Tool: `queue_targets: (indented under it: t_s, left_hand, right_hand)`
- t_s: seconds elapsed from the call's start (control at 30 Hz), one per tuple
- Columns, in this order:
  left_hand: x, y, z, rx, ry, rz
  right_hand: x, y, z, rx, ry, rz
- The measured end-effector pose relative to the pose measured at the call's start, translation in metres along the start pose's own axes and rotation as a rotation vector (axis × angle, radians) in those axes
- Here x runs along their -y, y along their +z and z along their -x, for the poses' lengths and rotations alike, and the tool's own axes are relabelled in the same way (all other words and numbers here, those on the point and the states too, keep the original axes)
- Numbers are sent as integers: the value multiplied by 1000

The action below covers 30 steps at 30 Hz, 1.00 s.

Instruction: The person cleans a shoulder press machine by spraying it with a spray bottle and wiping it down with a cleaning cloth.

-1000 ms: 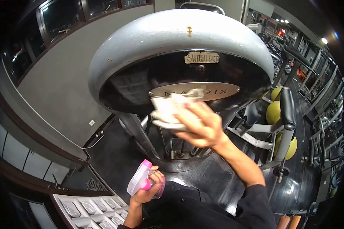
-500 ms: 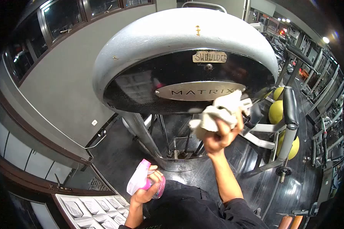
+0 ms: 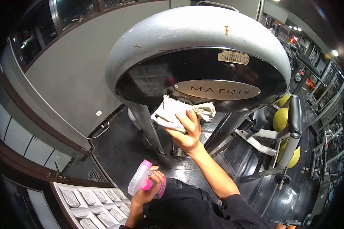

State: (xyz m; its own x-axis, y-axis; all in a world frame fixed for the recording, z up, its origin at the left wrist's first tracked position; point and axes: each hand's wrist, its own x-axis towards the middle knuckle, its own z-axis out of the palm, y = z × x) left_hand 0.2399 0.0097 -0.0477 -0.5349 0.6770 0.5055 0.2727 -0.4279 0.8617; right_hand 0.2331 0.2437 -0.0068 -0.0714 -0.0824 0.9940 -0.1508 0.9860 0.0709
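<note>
My right hand (image 3: 187, 131) presses a crumpled white cloth (image 3: 172, 113) to the lower edge of a gym machine's black panel (image 3: 153, 82). The cloth sits below the left end of the oval MATRIX plate (image 3: 218, 90). Above that plate is a worn tape label reading SHOULDER (image 3: 233, 57), and a thick silver frame (image 3: 195, 28) curves over the panel. Low in front of my body, my left hand (image 3: 147, 189) is wrapped round a spray bottle with a pink and clear trigger head (image 3: 141, 177). Its lower part is mostly hidden by my fingers.
Yellow exercise balls (image 3: 280, 119) and a machine with a black pad (image 3: 295, 116) stand to the right. A grey wall (image 3: 72, 68) rises at the left, with a white moulded panel (image 3: 91, 204) at lower left. More gym equipment lines the far right.
My right hand has swept the cloth leftward along the panel, from the right end of the MATRIX plate to below its left end. The view has shifted slightly; my left hand keeps the bottle.
</note>
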Motion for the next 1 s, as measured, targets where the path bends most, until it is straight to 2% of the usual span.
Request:
queue_targets:
  t_s: [0.13, 0.23, 0.27, 0.37, 0.47, 0.57, 0.6, 0.7, 0.83, 1.0]
  left_hand:
    - [-2, -1, 5, -11, -18, 79]
    - [-5, 0, 6, -33, -21, 107]
    - [-6, 1, 5, -31, -18, 109]
    - [-3, 0, 5, -23, -20, 74]
    - [0, 1, 5, 6, -27, 28]
    - [-1, 0, 2, 55, -17, 27]
    - [-1, -1, 2, 80, -14, 41]
    - [-5, 1, 1, 31, -42, 85]
    - [-5, -4, 4, -1, -36, 85]
    - [-1, -13, 9, -11, -33, 35]
  right_hand:
    - [1, 2, 23, 136, -14, -91]
    - [-2, -1, 49, 503, 305, -62]
    - [0, -4, 61, 548, 412, -137]
    - [3, -10, 78, 556, 495, -191]
    - [8, -8, 69, 315, 497, -254]
    - [6, 3, 45, 190, 546, -198]
    - [3, 11, 44, 179, 588, -236]
    - [4, 21, 26, 294, 533, -184]
    - [11, 21, 58, 265, 663, -167]
    - [11, 18, 52, 239, 637, -112]
